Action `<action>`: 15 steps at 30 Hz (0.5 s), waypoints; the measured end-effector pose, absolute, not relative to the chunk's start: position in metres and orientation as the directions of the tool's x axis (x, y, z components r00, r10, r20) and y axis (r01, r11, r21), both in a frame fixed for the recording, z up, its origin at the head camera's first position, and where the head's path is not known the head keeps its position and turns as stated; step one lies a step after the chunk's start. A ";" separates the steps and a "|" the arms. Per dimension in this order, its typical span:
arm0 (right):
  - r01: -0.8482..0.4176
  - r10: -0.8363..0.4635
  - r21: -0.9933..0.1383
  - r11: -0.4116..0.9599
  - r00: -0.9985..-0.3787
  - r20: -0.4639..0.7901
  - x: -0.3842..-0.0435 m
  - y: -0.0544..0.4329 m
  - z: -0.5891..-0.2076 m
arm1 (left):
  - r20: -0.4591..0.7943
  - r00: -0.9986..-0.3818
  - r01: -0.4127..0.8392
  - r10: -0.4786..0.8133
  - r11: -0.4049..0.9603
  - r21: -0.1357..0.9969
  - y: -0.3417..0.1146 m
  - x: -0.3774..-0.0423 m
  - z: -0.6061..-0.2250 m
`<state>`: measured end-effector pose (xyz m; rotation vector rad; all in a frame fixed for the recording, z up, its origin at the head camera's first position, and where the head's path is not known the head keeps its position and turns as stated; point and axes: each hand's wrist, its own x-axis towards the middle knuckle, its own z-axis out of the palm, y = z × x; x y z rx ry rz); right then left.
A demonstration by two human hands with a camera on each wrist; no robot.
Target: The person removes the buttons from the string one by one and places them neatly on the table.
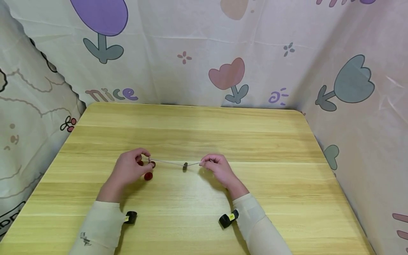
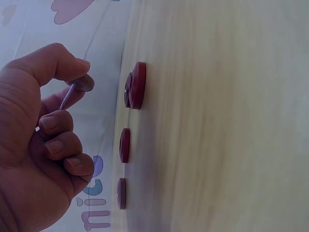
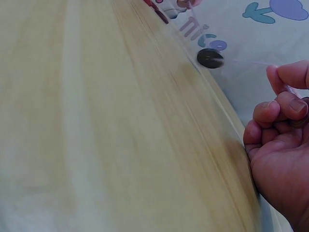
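A thin string stretches between the two hands above the table. My left hand pinches a small brown button with the string at it, between thumb and forefinger; the other fingers curl in. My right hand pinches the string's other side, and a dark round piece shows partly behind its fingers. A dark button hangs on the string between the hands, seen larger in the right wrist view. Below the left hand, several dark red buttons lie on the table, one in plain sight and others partly covered by the fingers.
The light wooden table runs back to a patterned cloth that hangs behind and at both sides. A black wrist camera sits at the left cuff, another camera at the right cuff.
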<state>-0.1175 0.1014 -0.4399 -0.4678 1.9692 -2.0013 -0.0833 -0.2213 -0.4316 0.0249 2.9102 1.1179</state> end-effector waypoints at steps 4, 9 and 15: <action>-0.017 -0.425 -1.000 -0.021 -0.905 0.025 -0.117 0.101 -0.440 | -0.029 -1.000 -0.010 0.012 0.742 0.670 -0.226 -0.082 -0.432; -0.021 -0.420 -0.999 -0.024 -0.907 0.029 -0.120 0.102 -0.449 | -0.002 -1.000 -0.004 -0.003 0.759 0.651 -0.230 -0.081 -0.432; -0.011 -0.415 -0.999 -0.031 -0.910 0.022 -0.128 0.103 -0.474 | 0.025 -0.999 0.001 -0.020 0.767 0.641 -0.237 -0.078 -0.433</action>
